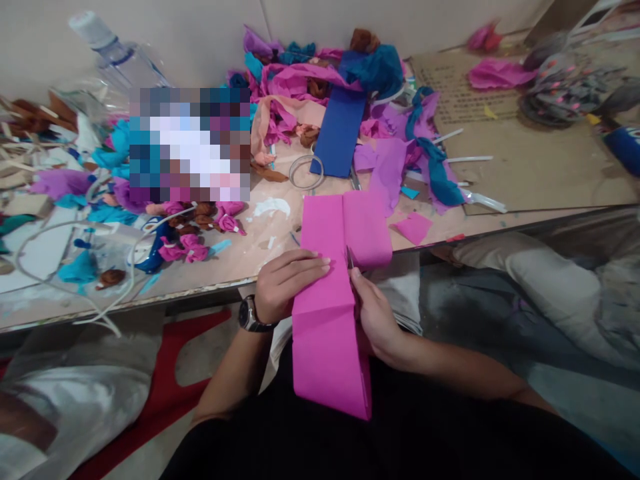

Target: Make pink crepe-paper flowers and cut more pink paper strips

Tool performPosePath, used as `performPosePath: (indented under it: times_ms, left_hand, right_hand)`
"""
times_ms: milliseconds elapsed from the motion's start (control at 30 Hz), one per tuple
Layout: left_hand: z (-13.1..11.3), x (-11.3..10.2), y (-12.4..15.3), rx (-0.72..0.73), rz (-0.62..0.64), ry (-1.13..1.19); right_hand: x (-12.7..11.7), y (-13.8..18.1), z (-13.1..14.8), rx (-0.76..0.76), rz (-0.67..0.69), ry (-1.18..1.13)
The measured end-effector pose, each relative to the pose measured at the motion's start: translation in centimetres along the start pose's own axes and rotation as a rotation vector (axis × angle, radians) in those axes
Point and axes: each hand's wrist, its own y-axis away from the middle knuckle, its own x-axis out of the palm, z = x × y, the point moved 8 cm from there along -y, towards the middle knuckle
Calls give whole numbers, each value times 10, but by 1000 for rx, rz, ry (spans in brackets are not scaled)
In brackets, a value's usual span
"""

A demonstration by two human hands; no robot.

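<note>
A long folded strip of bright pink crepe paper (323,233) reaches from the table over its front edge towards my lap. My left hand (290,277), with a dark watch on the wrist, lies on it, fingers straight and flat; its thumb is hidden. At the paper's right side, my right hand (375,310) is closed around a cutting tool. Only the thin metal blade (349,256) shows, set against the paper where the right flap (367,230) parts from the strip. Whether it is scissors or a knife I cannot tell.
Beyond the paper lie a blue card (340,130), a tape roll (306,172) and heaped crepe scraps (310,77). A clear bottle (125,60) leans at back left. A white cable (75,227) loops at left. Cardboard (500,147) covers the right side. Seated people flank me.
</note>
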Motion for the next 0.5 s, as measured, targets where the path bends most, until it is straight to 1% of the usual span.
performPosePath:
  times_ms: [133,233,367,500]
  left_hand:
    - [0,-4,4,23,-64,-22]
    - [2,-5,6,6,-95,-55]
    - [2,-4,5,-28,-101,-75]
    - [2,-3,5,-29,-83,-55]
  right_hand:
    - [0,0,3,-13,-4,17]
    - [1,3,0,8,37,8]
    - [-1,9,-6,39,74,17]
    - [-2,9,-6,34,64,9]
